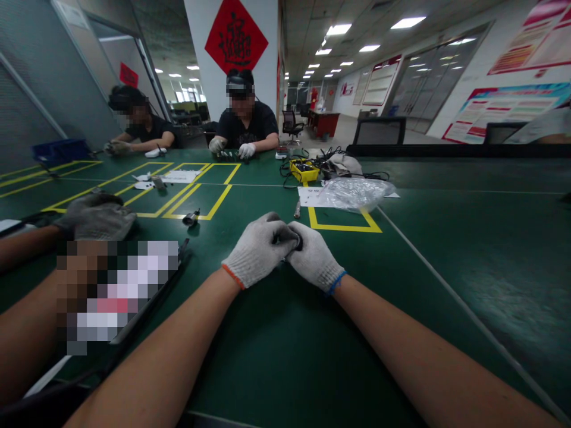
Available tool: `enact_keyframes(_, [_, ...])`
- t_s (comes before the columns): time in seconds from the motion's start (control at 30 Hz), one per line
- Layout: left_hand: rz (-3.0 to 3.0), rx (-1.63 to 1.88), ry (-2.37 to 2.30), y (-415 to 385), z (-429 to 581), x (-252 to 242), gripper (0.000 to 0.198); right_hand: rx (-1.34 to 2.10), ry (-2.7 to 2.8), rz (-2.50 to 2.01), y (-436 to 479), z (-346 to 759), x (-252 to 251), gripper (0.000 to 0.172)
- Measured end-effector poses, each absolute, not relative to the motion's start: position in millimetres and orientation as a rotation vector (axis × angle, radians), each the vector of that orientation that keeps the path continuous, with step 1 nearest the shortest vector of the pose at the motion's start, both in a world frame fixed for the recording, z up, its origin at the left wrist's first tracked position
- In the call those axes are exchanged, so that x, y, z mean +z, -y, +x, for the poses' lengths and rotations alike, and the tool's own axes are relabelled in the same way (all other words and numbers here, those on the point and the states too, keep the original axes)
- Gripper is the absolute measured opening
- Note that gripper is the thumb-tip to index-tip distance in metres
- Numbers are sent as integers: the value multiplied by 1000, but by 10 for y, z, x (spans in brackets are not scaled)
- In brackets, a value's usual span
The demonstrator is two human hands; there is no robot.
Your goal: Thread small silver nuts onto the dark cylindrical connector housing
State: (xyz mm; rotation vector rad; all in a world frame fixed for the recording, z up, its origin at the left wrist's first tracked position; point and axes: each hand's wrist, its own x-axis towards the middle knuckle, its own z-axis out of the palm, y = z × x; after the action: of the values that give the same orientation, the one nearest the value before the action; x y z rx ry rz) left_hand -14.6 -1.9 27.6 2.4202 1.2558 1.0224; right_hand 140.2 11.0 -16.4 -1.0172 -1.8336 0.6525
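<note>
Just above the green tabletop, my left hand (261,248) and my right hand (316,255) meet, both in white knitted gloves. The left glove has an orange cuff, the right a blue one. Between their curled fingers is a small dark round part (299,241), mostly covered by the gloves, so its exact kind does not show. Both hands are closed around it. Beyond them lies a small silvery metal piece (297,208). To the left, a short metal cylinder with a dark opening (191,218) rests on the table.
A clear plastic bag (357,193) lies over white paper (310,197). Behind it are a yellow box (304,170) and tangled black cables. A co-worker's gloved hand (96,217) is close on my left. Two people sit across the green table (428,285), marked with yellow tape.
</note>
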Motion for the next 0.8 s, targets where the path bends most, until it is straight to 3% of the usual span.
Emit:
enact_keyframes(0.67, [2397, 1080, -1197, 29, -148, 249, 6, 653, 1834, -1031, -86, 1410, -137, 12])
enact_keyframes(0.8, [2419, 1090, -1159, 61, -149, 272, 16, 633, 1845, -1038, -94, 1417, -138, 10])
